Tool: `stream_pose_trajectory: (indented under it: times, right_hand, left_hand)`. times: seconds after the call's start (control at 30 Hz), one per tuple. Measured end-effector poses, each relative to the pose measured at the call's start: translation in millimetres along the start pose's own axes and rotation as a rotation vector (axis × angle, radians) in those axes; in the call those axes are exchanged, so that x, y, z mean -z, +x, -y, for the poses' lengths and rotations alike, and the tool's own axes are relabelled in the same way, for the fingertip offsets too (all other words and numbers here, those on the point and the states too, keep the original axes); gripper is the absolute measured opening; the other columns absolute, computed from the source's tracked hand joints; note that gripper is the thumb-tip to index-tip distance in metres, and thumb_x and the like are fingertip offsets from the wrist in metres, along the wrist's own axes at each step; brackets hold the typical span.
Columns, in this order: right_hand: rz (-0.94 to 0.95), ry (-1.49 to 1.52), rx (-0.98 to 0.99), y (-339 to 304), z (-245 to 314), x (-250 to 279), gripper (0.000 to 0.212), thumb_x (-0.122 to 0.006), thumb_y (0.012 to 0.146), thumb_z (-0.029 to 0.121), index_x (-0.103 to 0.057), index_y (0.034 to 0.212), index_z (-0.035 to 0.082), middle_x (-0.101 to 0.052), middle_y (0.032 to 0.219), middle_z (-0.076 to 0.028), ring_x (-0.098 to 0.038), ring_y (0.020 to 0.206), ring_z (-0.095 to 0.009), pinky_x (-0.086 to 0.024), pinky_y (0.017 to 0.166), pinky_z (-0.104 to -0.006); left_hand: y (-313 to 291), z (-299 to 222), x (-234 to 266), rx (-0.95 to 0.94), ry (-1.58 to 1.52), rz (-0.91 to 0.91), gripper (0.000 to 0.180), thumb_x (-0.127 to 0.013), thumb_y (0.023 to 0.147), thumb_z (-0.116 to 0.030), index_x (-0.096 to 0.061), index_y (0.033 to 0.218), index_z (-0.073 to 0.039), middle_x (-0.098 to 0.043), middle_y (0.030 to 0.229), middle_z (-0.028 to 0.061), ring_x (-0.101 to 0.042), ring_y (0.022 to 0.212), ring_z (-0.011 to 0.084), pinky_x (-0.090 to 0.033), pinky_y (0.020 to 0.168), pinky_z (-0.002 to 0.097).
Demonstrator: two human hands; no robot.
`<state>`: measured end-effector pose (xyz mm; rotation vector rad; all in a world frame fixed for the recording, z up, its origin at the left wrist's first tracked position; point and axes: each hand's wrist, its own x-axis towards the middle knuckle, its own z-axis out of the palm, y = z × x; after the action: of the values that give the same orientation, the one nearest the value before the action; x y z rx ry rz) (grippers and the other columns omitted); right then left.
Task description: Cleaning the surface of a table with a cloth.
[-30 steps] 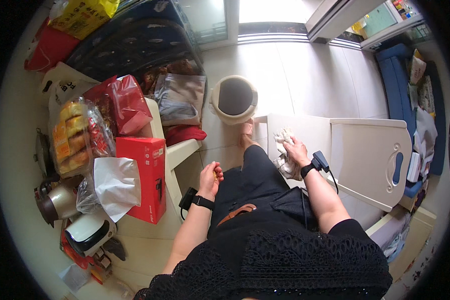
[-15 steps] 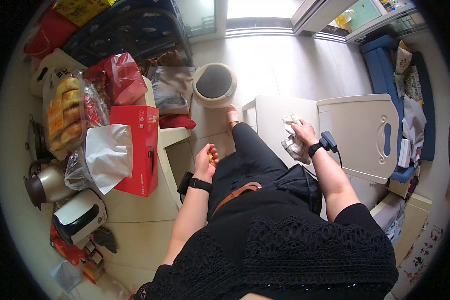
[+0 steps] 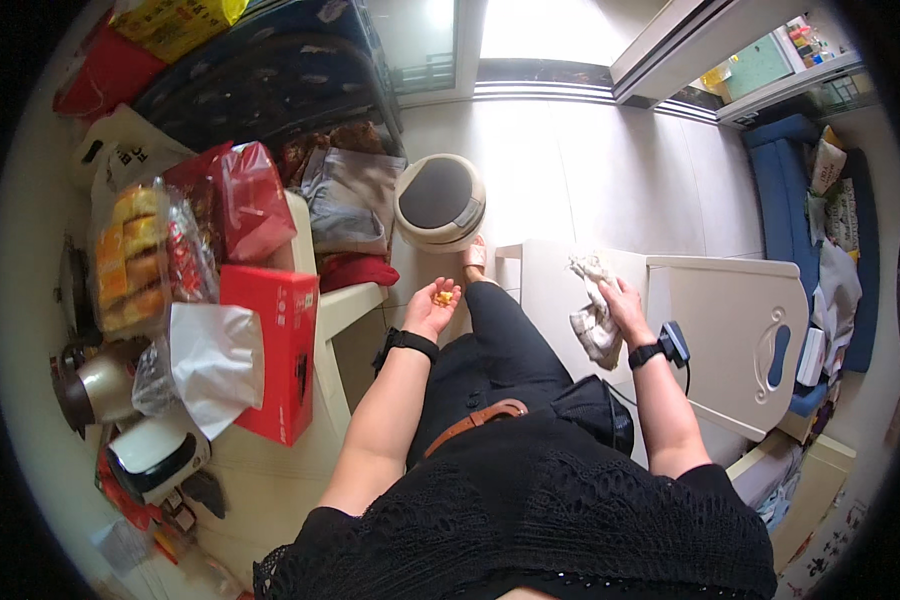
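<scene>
My left hand point(image 3: 433, 308) is turned palm up and cupped, with small yellow scraps point(image 3: 446, 298) lying in it; their kind is too small to tell. It is just this side of a beige round bin point(image 3: 475, 226) with a dark lid. My right hand point(image 3: 624, 306) grips a crumpled whitish cloth point(image 3: 595, 325) with dark smudges. The cloth hangs over the seat of a white chair point(image 3: 544, 285), whose backrest point(image 3: 715, 310) extends to the right.
At the left, a table carries a red tissue box point(image 3: 295, 350), packaged bread rolls point(image 3: 130, 260) and a red bag point(image 3: 255, 200). A grey bag point(image 3: 350, 190) sits beside the bin. Along the right wall is a blue seat point(image 3: 778, 190). Glass sliding doors point(image 3: 650, 50) are ahead.
My left hand has reached forward toward the bin and turned its palm upward, showing the yellow scraps. My right hand has lifted the cloth, which now hangs down. The view has shifted slightly.
</scene>
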<state>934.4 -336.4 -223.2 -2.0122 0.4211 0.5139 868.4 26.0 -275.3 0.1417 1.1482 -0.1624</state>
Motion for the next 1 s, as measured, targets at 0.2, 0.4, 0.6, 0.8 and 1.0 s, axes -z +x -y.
stream_pose_trajectory:
  times: [0.2,0.4,0.6,0.8,1.0]
  right_hand:
    - [-0.028,0.046,-0.112,-13,8,-4,0.033,-0.061,0.082,0.019,-0.059,0.108,-0.001,-0.064,0.097,-0.008,-0.057,0.087,-0.013,-0.046,0.077,-0.0277]
    - [-0.091,0.124,-0.225,2,-30,9,0.038,-0.06,0.082,0.018,-0.055,0.112,-0.005,-0.063,0.104,-0.011,-0.057,0.092,-0.016,-0.045,0.081,-0.0287]
    - [-0.024,0.166,-0.243,20,10,6,0.035,-0.06,0.084,0.016,-0.054,0.112,-0.004,-0.062,0.101,-0.008,-0.057,0.088,-0.013,-0.045,0.078,-0.0262]
    - [0.109,0.253,-0.222,49,48,-12,0.033,-0.059,0.085,0.014,-0.054,0.114,-0.003,-0.062,0.098,-0.006,-0.057,0.085,-0.01,-0.046,0.074,-0.0241]
    - [0.153,0.071,-0.185,76,48,-23,0.034,-0.059,0.086,0.014,-0.055,0.115,-0.002,-0.061,0.098,-0.005,-0.054,0.086,-0.008,-0.045,0.076,-0.0232]
  left_hand:
    - [82,-2,-37,-0.009,-0.071,-0.13,0.016,-0.04,0.091,-0.004,-0.053,0.093,0.003,-0.052,0.104,0.0164,-0.051,0.098,0.0285,-0.045,0.093,0.0412]
    - [147,-14,-70,-0.12,-0.103,-0.101,0.039,-0.03,0.094,-0.012,-0.032,0.129,0.004,-0.036,0.136,0.0179,-0.031,0.128,0.0355,-0.022,0.108,0.0495]
    - [140,-43,-75,-0.278,0.056,-0.068,0.058,-0.042,0.09,-0.001,-0.015,0.141,-0.003,-0.022,0.143,0.0204,-0.025,0.132,0.0348,-0.026,0.107,0.0491]
    - [142,-41,-68,-0.205,0.006,-0.19,0.03,-0.047,0.091,-0.006,-0.041,0.12,0.001,-0.045,0.126,0.0186,-0.042,0.121,0.0294,-0.039,0.101,0.0426]
    - [143,-41,-97,-0.003,-0.21,0.19,0.042,-0.031,0.095,-0.016,-0.028,0.133,0.0,-0.024,0.144,0.0145,-0.014,0.136,0.035,-0.015,0.109,0.0541]
